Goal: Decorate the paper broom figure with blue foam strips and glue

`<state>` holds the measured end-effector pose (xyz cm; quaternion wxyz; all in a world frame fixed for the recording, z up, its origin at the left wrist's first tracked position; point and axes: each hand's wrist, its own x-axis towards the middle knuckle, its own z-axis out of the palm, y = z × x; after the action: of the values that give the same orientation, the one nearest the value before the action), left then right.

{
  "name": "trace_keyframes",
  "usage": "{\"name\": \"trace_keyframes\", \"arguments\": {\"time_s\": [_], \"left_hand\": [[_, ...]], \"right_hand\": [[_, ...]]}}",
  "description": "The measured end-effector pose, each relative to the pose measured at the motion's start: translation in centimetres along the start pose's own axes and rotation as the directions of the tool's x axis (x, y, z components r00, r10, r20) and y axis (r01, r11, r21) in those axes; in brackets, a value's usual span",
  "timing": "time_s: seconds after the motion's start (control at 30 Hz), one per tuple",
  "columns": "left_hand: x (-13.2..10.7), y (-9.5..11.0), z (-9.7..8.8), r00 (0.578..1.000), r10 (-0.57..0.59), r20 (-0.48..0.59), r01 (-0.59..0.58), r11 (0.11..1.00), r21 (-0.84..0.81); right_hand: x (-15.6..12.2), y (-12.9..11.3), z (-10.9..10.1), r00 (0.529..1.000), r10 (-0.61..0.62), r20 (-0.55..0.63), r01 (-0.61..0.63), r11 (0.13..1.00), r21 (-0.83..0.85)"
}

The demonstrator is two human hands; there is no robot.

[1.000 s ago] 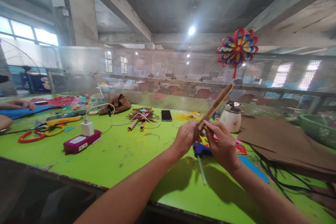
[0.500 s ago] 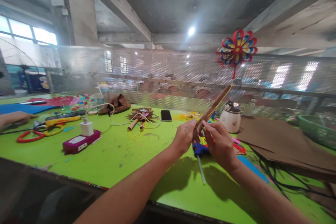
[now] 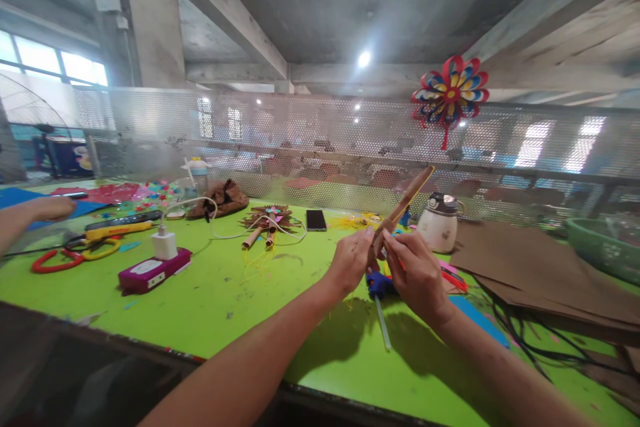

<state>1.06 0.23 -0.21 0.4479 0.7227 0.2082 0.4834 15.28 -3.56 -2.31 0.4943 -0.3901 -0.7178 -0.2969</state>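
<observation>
My left hand [image 3: 351,258] is closed around the lower end of a brown cardboard piece [image 3: 411,197], which slants up to the right above the table. A thin yellow edge or strand runs along its length. Against the same lower end, my right hand [image 3: 414,268] pinches with thumb and fingers; the exact spot is partly hidden. Below my hands lies a blue glue gun [image 3: 379,285] with a clear glue stick [image 3: 383,327] poking out toward me. Red-handled scissors or a similar tool [image 3: 454,278] lies just right of my right hand.
A green table [image 3: 200,320] holds a purple power strip [image 3: 155,270], scissors [image 3: 57,261], a phone [image 3: 315,220], a cardboard figure [image 3: 270,219], a white jug [image 3: 438,225], brown cardboard sheets [image 3: 545,267] and a green basket [image 3: 605,247]. Another person's hand [image 3: 53,208] reaches in at left.
The cardboard piece's upper tip has shifted slightly left and down, while both my hands keep hold. At left, the other person's hand has lifted and moved slightly.
</observation>
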Motion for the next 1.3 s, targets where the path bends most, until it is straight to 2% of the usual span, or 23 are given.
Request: {"name": "trace_keyframes", "arguments": {"time_s": [0.47, 0.7, 0.87, 1.0, 1.1, 1.2, 1.3], "left_hand": [[-0.1, 0.1, 0.1, 1.000, 0.003, -0.011, -0.003, 1.000, -0.011], [0.1, 0.6, 0.1, 0.994, -0.107, 0.021, 0.109, 0.981, -0.160], [0.4, -0.4, -0.1, 0.983, -0.162, 0.090, 0.182, 0.937, -0.298], [0.5, -0.8, -0.4, 0.968, -0.202, 0.152, 0.249, 0.869, -0.427], [0.6, -0.4, -0.6, 0.931, -0.278, 0.235, 0.361, 0.789, -0.497], [0.7, 0.0, -0.8, 0.891, -0.315, 0.327, 0.449, 0.711, -0.541], [0.7, 0.1, -0.9, 0.887, -0.296, 0.355, 0.458, 0.669, -0.586]], "right_hand": [[0.1, -0.4, -0.1, 0.999, 0.030, 0.033, -0.030, 1.000, -0.005], [0.3, -0.4, 0.0, 0.999, 0.031, 0.019, -0.031, 1.000, 0.004], [0.4, -0.4, 0.0, 0.999, 0.046, 0.006, -0.046, 0.998, 0.035], [0.8, -0.9, -0.3, 0.989, 0.142, -0.037, -0.139, 0.988, 0.069], [1.3, -1.0, -0.7, 0.960, 0.257, -0.108, -0.243, 0.962, 0.125], [1.5, -0.1, -0.8, 0.908, 0.381, -0.175, -0.347, 0.917, 0.198], [1.4, 1.1, -0.9, 0.836, 0.524, -0.161, -0.475, 0.839, 0.266]]}}
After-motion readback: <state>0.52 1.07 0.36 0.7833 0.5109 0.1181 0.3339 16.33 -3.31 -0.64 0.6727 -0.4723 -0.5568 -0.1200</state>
